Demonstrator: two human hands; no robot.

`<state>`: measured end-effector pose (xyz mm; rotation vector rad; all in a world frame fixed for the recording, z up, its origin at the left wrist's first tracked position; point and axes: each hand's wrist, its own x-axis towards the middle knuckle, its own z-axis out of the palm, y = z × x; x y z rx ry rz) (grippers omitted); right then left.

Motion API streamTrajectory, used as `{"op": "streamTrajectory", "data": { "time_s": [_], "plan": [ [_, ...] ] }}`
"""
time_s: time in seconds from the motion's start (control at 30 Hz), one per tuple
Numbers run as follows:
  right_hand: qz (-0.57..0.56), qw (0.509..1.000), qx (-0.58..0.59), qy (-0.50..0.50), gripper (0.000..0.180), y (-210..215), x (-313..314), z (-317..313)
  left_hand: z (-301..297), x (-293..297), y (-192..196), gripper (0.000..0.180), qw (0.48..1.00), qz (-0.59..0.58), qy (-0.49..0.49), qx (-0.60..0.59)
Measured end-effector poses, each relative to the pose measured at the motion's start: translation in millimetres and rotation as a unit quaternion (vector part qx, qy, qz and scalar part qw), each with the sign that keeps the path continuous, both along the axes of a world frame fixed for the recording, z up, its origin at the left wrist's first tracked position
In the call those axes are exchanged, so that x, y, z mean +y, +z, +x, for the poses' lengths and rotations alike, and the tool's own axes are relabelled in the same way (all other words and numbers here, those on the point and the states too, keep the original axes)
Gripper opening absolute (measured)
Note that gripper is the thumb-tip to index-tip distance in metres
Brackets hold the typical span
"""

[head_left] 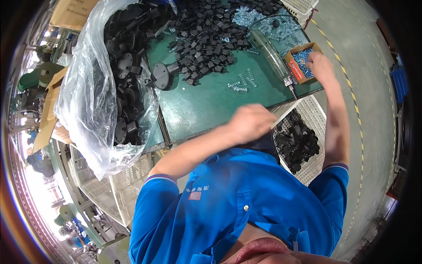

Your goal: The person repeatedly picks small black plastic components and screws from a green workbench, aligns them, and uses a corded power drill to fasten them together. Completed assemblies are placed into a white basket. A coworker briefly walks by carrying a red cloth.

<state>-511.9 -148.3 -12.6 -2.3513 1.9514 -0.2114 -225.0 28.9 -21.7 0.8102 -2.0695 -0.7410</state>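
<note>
My right hand [321, 67] reaches into a small open cardboard box [313, 45] of small bluish metal pieces, likely screws [301, 57]. Its fingers are bent together at the box's right side; what they pinch is hidden. My left hand [254, 122] is in front of my body, over the bench's near edge and left of a white crate. It looks curled, but motion smears its fingers. Beside the box a power screwdriver [272, 56] lies on the green bench [198, 105], its bit pointing toward me. A few loose springs [241, 83] lie left of it.
Black plastic blocks [206, 44] and a heap of springs [281, 33] cover the far bench. At left, a clear plastic bag [83, 97] holds black round-based parts [125, 66]; another part [162, 75] lies beside it. The white crate [318, 112] at the near edge contains black parts [296, 143].
</note>
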Motion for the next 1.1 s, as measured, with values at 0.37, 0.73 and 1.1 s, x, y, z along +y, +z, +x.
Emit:
{"op": "streamTrajectory", "data": {
  "time_s": [0.37,0.73,1.1],
  "plan": [
    [0.017,0.999,0.009,-0.036,0.020,-11,0,28,71,-107,-20,0.012,0.943,-0.088,0.076,-0.312],
    [-0.007,0.999,0.042,-0.033,0.011,1,-1,29,123,-104,-4,0.022,0.944,-0.096,0.239,-0.205],
    [-0.151,0.906,-0.384,-0.095,0.019,4,126,16,80,-123,-14,0.022,0.954,-0.139,0.094,-0.249]
  ]
}}
